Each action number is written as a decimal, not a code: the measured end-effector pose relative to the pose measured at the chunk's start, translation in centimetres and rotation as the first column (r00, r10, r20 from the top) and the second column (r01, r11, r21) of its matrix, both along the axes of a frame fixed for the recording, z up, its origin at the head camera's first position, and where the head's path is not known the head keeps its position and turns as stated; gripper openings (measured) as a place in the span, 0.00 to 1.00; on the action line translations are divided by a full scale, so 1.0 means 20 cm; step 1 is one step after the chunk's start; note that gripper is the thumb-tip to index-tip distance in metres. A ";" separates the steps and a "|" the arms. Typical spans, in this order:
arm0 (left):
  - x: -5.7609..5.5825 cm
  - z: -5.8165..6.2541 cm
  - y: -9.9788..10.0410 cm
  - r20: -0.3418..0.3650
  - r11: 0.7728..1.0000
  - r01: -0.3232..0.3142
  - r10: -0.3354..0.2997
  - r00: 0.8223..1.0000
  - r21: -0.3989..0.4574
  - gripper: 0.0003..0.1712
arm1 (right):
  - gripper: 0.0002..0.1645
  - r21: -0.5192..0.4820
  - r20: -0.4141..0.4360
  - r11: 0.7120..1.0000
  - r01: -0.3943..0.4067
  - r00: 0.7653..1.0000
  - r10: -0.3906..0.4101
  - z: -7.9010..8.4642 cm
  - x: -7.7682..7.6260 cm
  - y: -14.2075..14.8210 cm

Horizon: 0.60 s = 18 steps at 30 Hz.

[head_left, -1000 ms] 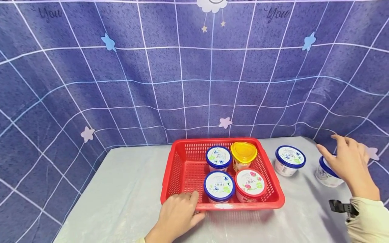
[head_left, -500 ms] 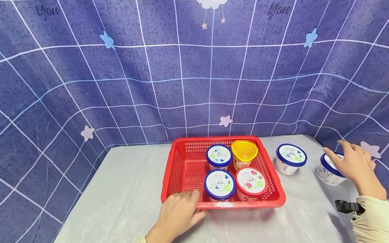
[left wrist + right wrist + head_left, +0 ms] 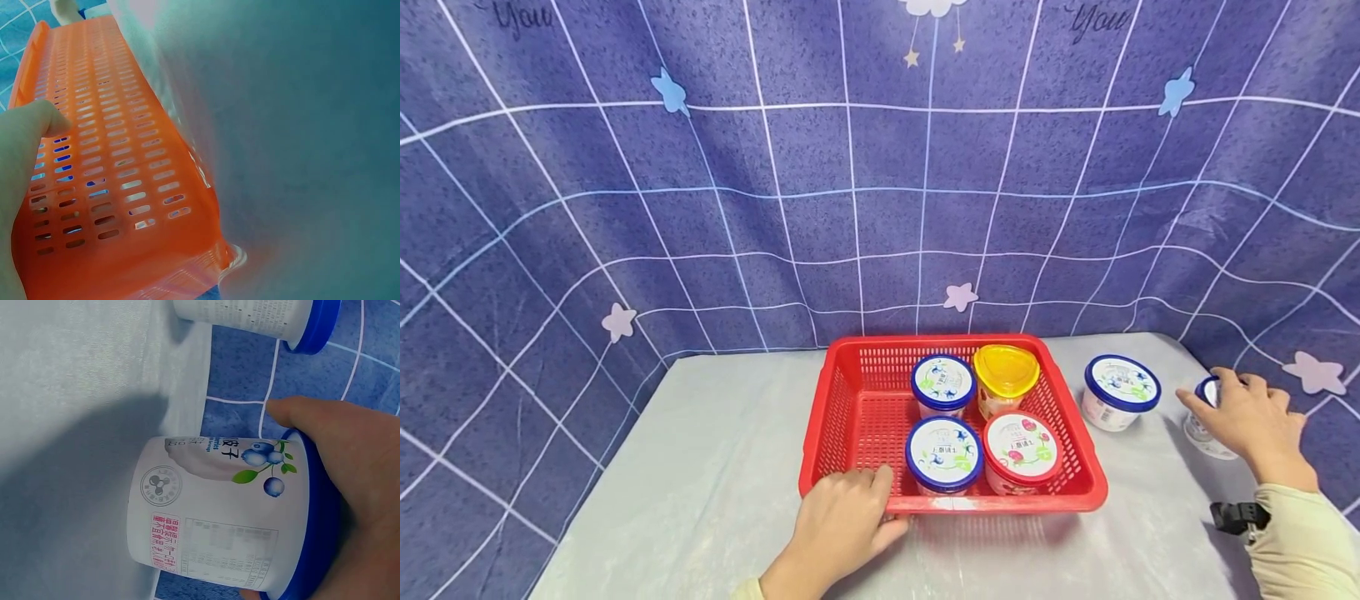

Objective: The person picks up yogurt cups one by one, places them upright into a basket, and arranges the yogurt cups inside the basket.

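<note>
My left hand (image 3: 842,521) grips the front rim of a red plastic basket (image 3: 1000,504), its thumb against the perforated outer wall (image 3: 112,137) in the left wrist view. Over at the far right, my right hand (image 3: 1255,425) arches above a white tub (image 3: 212,512) with a blue lid and a blueberry print. The thumb stands a little apart from that tub in the right wrist view; a fingertip shows at its opposite side. Inside the basket are two blue-lidded tubs (image 3: 943,454), a red-lidded tub (image 3: 1022,450) and a yellow-lidded tub (image 3: 1006,375).
Another blue-lidded tub (image 3: 1122,393) stands on the table between the basket and my right hand. A grey-white cover (image 3: 700,467) lies over the table. Behind it hangs a blue gridded curtain (image 3: 880,225) that also drapes at both sides.
My right hand has come left and down over the far-right tub, covering more of its lid. My left hand keeps its hold on the basket rim.
</note>
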<state>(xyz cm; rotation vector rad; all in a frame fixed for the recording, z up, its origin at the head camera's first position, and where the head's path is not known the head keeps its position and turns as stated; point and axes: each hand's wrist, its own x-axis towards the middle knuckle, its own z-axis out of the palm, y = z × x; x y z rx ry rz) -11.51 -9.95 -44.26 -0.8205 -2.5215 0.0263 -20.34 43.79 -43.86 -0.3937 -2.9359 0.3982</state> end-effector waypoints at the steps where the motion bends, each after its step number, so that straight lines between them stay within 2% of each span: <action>1: 0.00 0.00 0.00 -0.004 1.000 0.003 -0.003 1.000 0.003 0.27 | 0.55 -0.002 0.003 1.000 0.002 1.000 -0.002 0.00 0.00 0.00; 5: 0.00 0.00 -0.01 -0.025 1.000 0.014 -0.014 1.000 0.018 0.27 | 0.55 0.000 0.015 1.000 0.008 1.000 -0.008 0.00 0.00 -0.01; 11: 0.00 0.00 -0.01 -0.010 1.000 0.004 -0.003 1.000 0.018 0.26 | 0.55 -0.004 0.026 1.000 0.017 1.000 -0.017 0.01 -0.01 -0.02; 18: -0.01 0.00 0.00 -0.035 0.999 0.025 -0.025 0.999 0.020 0.27 | 0.54 -0.028 0.000 1.000 0.009 1.000 -0.009 0.06 0.02 -0.02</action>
